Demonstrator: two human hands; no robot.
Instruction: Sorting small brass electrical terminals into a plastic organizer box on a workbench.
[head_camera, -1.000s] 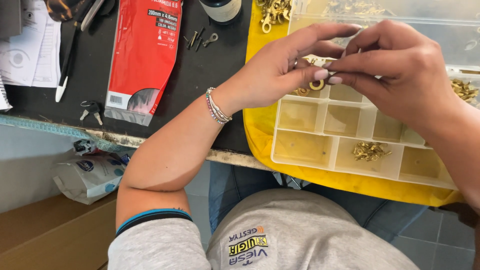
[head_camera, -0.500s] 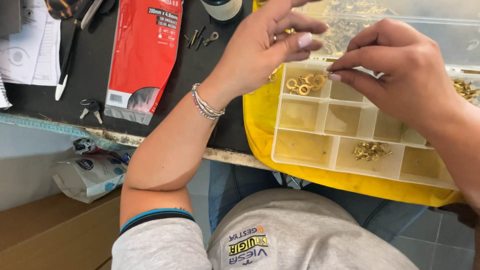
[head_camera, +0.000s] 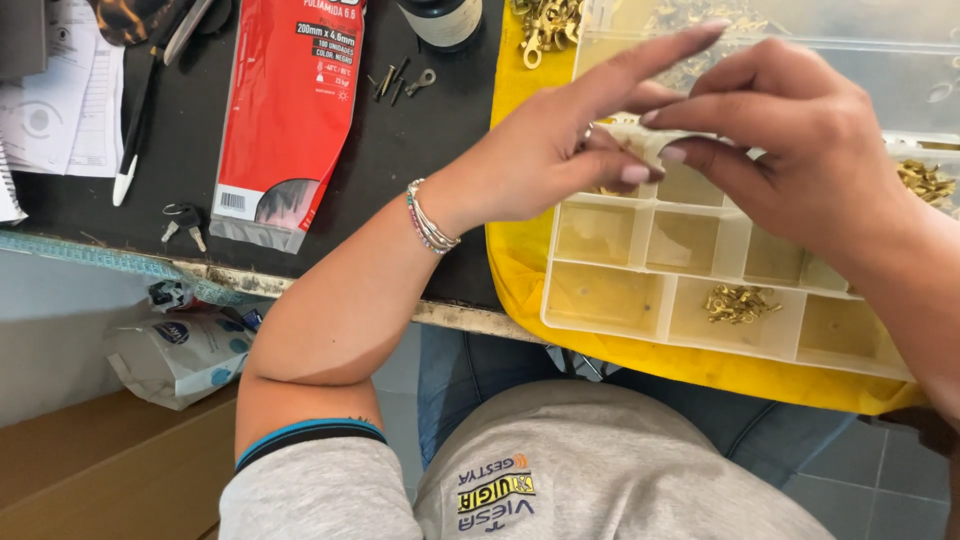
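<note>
My left hand, with bracelets on the wrist, reaches in from the left. Its index finger is stretched out and the other fingers curl toward my right hand. My right hand comes in from the right with thumb and fingertips pinched together. Both sets of fingertips meet above a clear plastic compartment box. Whatever small piece is between them is mostly hidden. One front compartment holds a small heap of brass pieces. The box rests on a yellow cloth.
A red packet, loose screws, small keys, a pen, papers and a dark bottle lie on the black tabletop. Brass clasps sit at the cloth's top. A plastic bag and cardboard box are below the table edge.
Half a second ago my left hand was spread and lifted over the box's back compartments. It has since come back down to meet my right fingertips. My right hand has barely moved.
</note>
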